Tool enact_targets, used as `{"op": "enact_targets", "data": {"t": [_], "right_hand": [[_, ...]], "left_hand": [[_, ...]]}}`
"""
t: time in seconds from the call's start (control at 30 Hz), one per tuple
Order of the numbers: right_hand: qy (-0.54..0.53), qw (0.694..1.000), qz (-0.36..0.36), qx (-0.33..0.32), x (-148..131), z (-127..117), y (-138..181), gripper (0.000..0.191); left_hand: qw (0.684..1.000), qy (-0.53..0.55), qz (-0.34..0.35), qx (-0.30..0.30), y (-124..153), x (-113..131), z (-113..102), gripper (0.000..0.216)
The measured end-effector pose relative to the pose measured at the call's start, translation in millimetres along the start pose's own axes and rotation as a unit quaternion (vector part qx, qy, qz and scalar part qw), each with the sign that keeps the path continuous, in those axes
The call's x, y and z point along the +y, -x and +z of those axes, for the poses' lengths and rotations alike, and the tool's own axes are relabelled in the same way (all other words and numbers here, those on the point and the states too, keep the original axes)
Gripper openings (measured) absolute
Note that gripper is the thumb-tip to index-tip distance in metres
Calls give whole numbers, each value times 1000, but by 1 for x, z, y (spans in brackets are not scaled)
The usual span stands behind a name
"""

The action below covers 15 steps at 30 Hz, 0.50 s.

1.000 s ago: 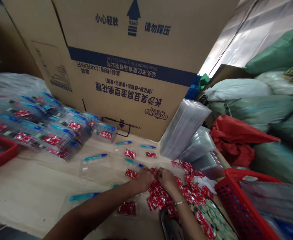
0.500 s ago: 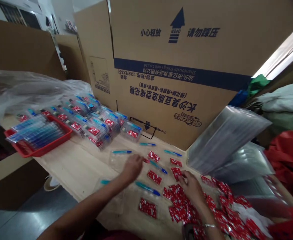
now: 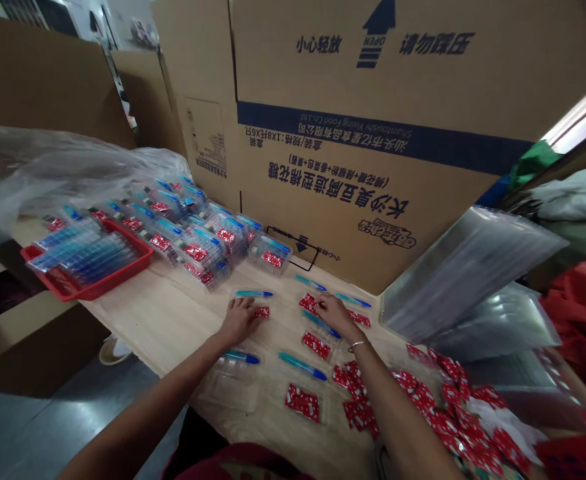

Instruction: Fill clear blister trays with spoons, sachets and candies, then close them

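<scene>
My left hand is closed at the fingers on a small red printed packet, over a clear plastic tray just below a blue pen. My right hand reaches to the middle of the table, its fingertips pinched at the right edge of another red packet. Above that packet lies a blue pen, and below it another pen. Nearer to me, clear trays hold a pen and a red packet.
Loose red packets are heaped at the right. Filled clear packs are stacked at the back left beside a red basket of pens. A large cardboard box stands behind, with stacked clear plastic sheets right of it.
My left hand has moved left with its red packet, over the far-left tray. From the packet heap, my right hand has gone up and left to the packet at the middle. The view has shifted slightly.
</scene>
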State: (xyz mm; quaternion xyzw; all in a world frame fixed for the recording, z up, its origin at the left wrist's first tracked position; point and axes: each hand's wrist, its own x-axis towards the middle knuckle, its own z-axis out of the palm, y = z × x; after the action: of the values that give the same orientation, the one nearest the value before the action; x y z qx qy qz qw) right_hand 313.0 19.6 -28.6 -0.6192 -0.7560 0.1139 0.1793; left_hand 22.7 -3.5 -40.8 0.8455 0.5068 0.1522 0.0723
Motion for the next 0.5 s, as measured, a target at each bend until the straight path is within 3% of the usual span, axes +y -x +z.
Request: {"op": "enact_targets", "data": {"t": [0.13,0.27,0.37,0.5], "right_hand": [[-8,1000,-10,-4,0,-10,-18,16],[-40,999,-15,-4,-15,-17,-21,21],[-83,995,-35,-36,-52,-8,6,23],[-190,962,-93,-171,-126,21,67,22]], "left_hand": [[999,22,29,-14,-6,-4,2,24],[998,44,41,-16,3,-12,-11,28],[996,82,11,40,33,-24,-29,36],[983,174,-46,40,90,-34,-39,40]]}}
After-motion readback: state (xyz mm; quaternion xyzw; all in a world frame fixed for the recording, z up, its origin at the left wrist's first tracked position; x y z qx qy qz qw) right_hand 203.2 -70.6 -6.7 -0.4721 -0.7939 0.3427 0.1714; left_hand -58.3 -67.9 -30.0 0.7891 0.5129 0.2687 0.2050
